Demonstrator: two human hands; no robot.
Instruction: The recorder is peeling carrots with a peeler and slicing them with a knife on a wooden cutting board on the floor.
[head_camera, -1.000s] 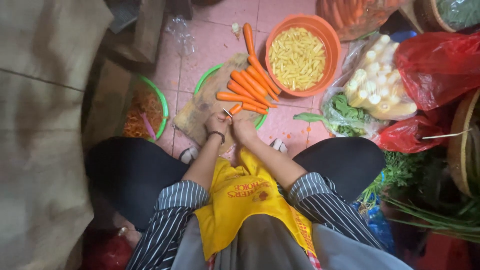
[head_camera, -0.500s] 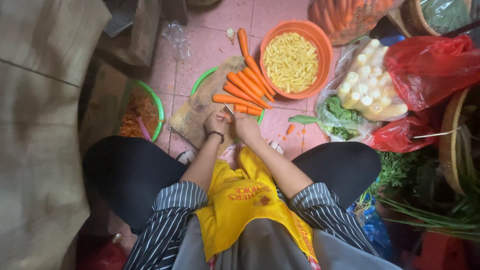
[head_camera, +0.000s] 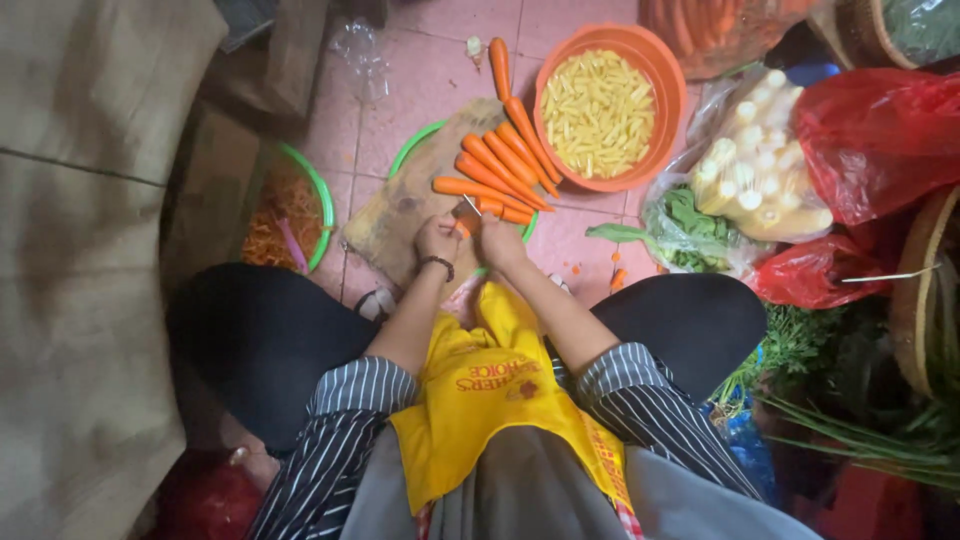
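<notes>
My left hand (head_camera: 437, 238), with a dark bracelet on its wrist, and my right hand (head_camera: 498, 240) are pressed together over the near edge of a worn wooden cutting board (head_camera: 392, 215). Between them is a short carrot piece (head_camera: 462, 229), which my left hand grips. A thin knife blade (head_camera: 471, 205) pokes out just above it, on my right hand's side. Several peeled whole carrots (head_camera: 500, 162) lie fanned on the board just beyond my fingers. The board rests on a green tray (head_camera: 412, 150).
An orange bowl (head_camera: 668, 90) of yellow cut strips stands behind the carrots. At left is a green basket (head_camera: 321, 200) of carrot peelings. To the right lie a clear bag of baby corn (head_camera: 760, 170), greens (head_camera: 690, 225) and red bags (head_camera: 880, 130). Carrot bits (head_camera: 618, 276) lie on the pink tiles.
Both hands stay together at the board's near edge, working the same carrot piece. The view has drifted slightly; the carrots and bowl have not moved.
</notes>
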